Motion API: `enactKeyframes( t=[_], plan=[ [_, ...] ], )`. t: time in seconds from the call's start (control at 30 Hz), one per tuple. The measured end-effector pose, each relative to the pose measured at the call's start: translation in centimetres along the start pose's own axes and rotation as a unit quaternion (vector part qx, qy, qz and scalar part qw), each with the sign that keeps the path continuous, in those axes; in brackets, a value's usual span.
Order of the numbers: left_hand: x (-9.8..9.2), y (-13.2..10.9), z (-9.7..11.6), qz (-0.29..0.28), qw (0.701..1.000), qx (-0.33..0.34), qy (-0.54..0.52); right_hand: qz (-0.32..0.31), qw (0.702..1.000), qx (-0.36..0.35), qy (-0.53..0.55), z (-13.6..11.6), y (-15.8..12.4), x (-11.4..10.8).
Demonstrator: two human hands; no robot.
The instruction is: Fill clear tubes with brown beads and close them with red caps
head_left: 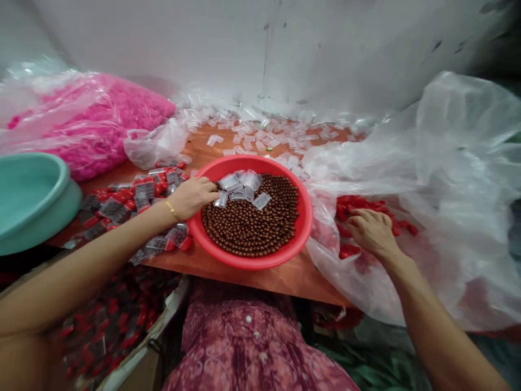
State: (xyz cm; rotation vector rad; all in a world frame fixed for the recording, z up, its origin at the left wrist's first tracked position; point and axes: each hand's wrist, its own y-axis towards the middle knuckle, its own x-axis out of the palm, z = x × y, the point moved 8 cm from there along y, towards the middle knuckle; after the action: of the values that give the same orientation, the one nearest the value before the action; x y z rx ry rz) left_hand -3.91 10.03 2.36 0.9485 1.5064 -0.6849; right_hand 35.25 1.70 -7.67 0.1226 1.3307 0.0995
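Red pieces (345, 205) around right hand (373, 232); left hand (194, 197) beside clear cases (243, 182); grips unclear.

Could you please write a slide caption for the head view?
Left hand at clear cases atop brown beads in a red basin; right hand among red caps in a plastic bag.

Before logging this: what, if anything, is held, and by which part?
The left hand is at the left edge of a clear case; the right hand is among red pieces. Whether either holds anything cannot be told.
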Motion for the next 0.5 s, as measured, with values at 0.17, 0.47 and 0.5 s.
enactKeyframes(
  t=[0.17,0.47,0.5],
  plan=[
    [4.7,3.0,-0.2,-0.158,0.987,0.041,-0.002,-0.064,0.998,-0.006,0.029,-1.6,0.4,1.3],
    [5.7,4.2,0.2,-0.186,0.982,-0.009,-0.004,-0.106,0.994,0.03,-0.006,-0.7,-1.4,1.3],
    [5.7,4.1,0.9,-0.193,0.981,-0.008,-0.002,-0.117,0.993,0.021,-0.014,-0.7,-1.6,1.4]
  ],
)
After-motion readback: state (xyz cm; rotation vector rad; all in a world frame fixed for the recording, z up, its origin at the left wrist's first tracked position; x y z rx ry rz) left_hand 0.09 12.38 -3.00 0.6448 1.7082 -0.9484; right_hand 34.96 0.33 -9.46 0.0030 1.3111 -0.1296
